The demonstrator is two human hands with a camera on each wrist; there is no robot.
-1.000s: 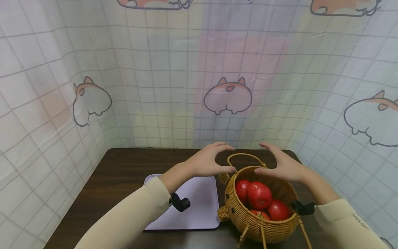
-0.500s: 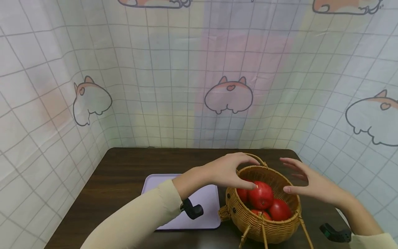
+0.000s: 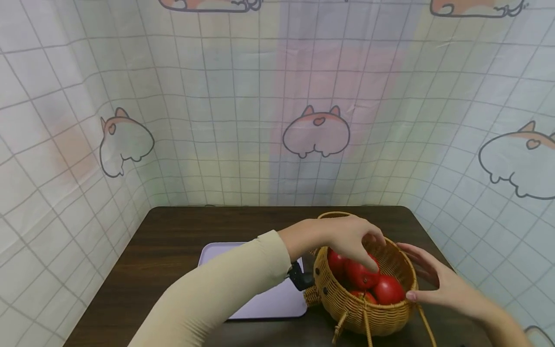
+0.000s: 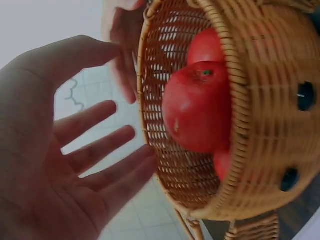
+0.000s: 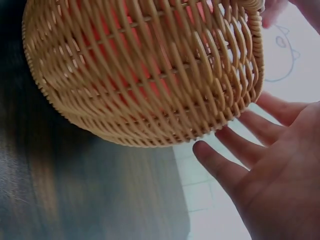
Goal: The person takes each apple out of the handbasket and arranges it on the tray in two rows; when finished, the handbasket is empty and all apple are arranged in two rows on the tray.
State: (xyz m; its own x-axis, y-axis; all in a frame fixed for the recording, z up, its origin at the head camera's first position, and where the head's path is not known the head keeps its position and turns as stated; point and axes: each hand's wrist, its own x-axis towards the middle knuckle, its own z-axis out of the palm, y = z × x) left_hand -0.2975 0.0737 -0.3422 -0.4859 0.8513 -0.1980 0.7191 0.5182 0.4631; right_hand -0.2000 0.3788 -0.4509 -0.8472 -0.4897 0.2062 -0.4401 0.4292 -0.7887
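Observation:
A woven wicker basket [image 3: 347, 307] with dark button eyes stands at the right of the table. Inside it lie several smooth red fruits [image 3: 389, 290]; their exact kind is unclear. My left hand [image 3: 349, 236] is over the basket's opening, thumb and fingers apart, with nothing held. In the left wrist view its spread fingers stand near the rim, short of the large red fruit [image 4: 195, 110]. My right hand [image 3: 448, 286] is at the basket's right side, its thumb by the rim and its extended fingers along the outer wall; whether they touch it is hard to tell.
A pale lilac tray [image 3: 269, 301] lies left of the basket on the dark wood table [image 3: 173, 250], partly behind my left sleeve. Thin wicker handles and cords stick out from the basket. A patterned cloth [image 3: 243, 144] hangs behind and at both sides.
My left hand has moved right, from the basket's far left edge to over the fruits. The right hand has moved outward and down to the basket's right side. The basket stays in place.

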